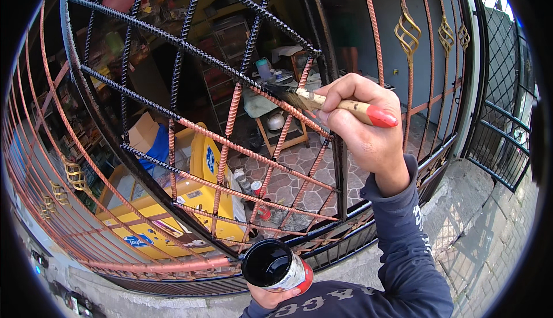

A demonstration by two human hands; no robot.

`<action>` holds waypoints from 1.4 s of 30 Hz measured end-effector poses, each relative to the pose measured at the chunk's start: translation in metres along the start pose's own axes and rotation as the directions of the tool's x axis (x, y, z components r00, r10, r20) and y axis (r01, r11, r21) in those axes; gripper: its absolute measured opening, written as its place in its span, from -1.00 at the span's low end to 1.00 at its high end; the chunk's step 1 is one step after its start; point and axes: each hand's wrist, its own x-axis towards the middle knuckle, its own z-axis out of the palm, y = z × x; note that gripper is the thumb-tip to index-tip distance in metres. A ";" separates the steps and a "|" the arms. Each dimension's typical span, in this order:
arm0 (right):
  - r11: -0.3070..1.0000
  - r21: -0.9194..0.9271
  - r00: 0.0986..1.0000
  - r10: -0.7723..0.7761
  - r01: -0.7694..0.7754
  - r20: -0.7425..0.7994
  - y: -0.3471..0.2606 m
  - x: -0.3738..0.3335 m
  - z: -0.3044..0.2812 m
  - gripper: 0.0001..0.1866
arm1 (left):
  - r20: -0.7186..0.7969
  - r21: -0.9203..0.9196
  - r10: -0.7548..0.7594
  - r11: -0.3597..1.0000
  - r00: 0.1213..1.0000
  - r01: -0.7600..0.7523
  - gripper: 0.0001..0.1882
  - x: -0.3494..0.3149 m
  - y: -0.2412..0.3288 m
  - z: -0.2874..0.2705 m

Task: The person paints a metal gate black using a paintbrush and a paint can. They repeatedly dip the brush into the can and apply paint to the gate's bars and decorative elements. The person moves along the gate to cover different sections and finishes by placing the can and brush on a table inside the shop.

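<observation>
My right hand pinches the wooden handle of a paintbrush with a red end. Its dark bristles touch a slanting ribbed bar of the metal gate, right where black coating meets reddish-brown. Upper bars are glossy black, while many lower ones are still reddish-brown. Low in front of me, my left hand is wrapped round a paint can, with most of its fingers hidden beneath it. Black paint fills part of the can, and its mouth faces up.
Behind the bars stands a yellow chest with a cardboard box on it. A wooden stool is on the stone-patterned floor. Grilles with gold twisted ornaments flank the gate. A dark lattice gate is at far right, beside paving.
</observation>
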 end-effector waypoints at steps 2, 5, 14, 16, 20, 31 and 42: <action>0.990 -0.010 0.989 -0.141 0.140 -0.055 0.003 0.004 -0.003 -0.88 | -0.022 -0.021 -0.007 1.000 1.000 0.007 0.08 0.001 -0.002 0.009; 0.957 -0.042 0.945 -0.276 0.287 0.175 0.010 0.007 -0.006 -0.86 | -0.047 0.007 0.005 1.000 0.999 -0.005 0.07 -0.001 -0.007 0.020; 0.989 0.102 0.993 -0.112 0.108 0.032 0.032 -0.009 -0.022 -0.90 | -0.087 0.013 -0.032 0.999 0.996 0.033 0.02 0.006 -0.014 0.036; 0.984 0.124 0.990 -0.115 0.125 -0.081 0.038 -0.014 -0.026 -0.91 | -0.076 -0.022 -0.037 0.999 0.996 0.035 0.02 0.010 -0.013 0.038; 0.989 0.122 0.989 -0.095 0.081 0.109 0.046 -0.023 -0.029 -0.93 | -0.006 0.003 -0.056 0.998 0.998 0.056 0.02 0.015 -0.014 0.030; 0.963 0.263 0.996 0.073 -0.056 -0.058 0.048 -0.041 -0.032 -0.92 | 0.042 0.066 -0.075 0.995 0.996 0.073 0.07 0.014 -0.021 -0.005; 0.931 0.364 0.982 0.075 -0.006 -0.176 0.047 -0.046 -0.018 -0.92 | 0.065 0.121 -0.095 0.989 0.993 0.086 0.03 0.008 -0.016 -0.008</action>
